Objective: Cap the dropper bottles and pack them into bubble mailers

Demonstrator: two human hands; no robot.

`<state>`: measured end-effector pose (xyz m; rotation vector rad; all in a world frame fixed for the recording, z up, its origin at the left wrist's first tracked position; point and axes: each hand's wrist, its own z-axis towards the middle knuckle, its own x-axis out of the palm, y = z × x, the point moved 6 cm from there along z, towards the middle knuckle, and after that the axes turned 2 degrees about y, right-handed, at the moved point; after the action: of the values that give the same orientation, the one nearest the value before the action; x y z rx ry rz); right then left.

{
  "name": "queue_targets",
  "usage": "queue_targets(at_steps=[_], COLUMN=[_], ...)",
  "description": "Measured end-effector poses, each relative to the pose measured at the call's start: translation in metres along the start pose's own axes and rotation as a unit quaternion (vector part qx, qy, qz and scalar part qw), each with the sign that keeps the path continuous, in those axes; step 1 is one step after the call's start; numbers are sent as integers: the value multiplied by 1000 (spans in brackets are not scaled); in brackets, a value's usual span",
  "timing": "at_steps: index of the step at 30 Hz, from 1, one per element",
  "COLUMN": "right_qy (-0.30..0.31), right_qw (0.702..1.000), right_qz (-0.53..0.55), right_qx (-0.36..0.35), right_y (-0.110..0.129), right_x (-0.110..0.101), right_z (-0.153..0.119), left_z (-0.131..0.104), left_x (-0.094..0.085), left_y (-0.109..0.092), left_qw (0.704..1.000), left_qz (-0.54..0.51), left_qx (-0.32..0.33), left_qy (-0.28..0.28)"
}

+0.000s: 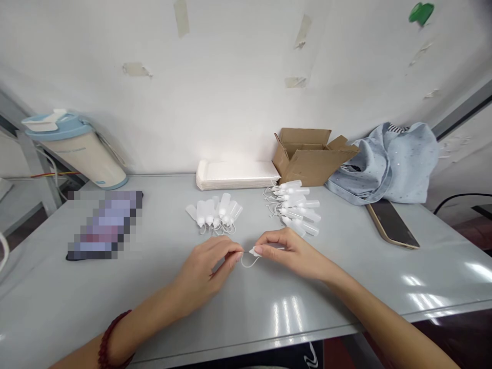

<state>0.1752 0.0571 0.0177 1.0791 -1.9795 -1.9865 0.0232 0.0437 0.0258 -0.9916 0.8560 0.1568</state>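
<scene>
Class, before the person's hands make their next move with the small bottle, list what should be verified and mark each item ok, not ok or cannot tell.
1. Small bottle held in right hand: ok.
2. Left hand pinching the white loop at the bottle's tip: ok.
3. Cap seated on the tip: cannot tell, too small.
4. Upright bottles and lying bottles apart from both hands: ok.
5. Grey table bare under the hands: ok.
6. Cardboard box open: ok.

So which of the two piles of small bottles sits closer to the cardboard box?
The right pile of bottles, lying with its far end just in front of the cardboard box; the left pile sits further left, below the white stack.
</scene>
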Motion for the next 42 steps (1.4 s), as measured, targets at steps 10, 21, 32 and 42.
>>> queue_targets(at_steps=[10,21,32,42], right_qy=[-16,-18,-30,-46], right_qw=[999,999,998,998], right_qz=[36,35,-37,6], right_qx=[1,-8,-28,-47], right_y=[0,0,0,7], right_x=[4,8,13,11], right_z=[2,2,1,-1], left_z=[-2,-3,-1,1], left_x=[1,2,2,-2], left_y=[1,4,5,12], left_qw=[1000,998,987,955], left_qz=[-8,-44,-109,-249], left_qx=[-14,-51,-116,-152], left_qy=[2,-5,35,44])
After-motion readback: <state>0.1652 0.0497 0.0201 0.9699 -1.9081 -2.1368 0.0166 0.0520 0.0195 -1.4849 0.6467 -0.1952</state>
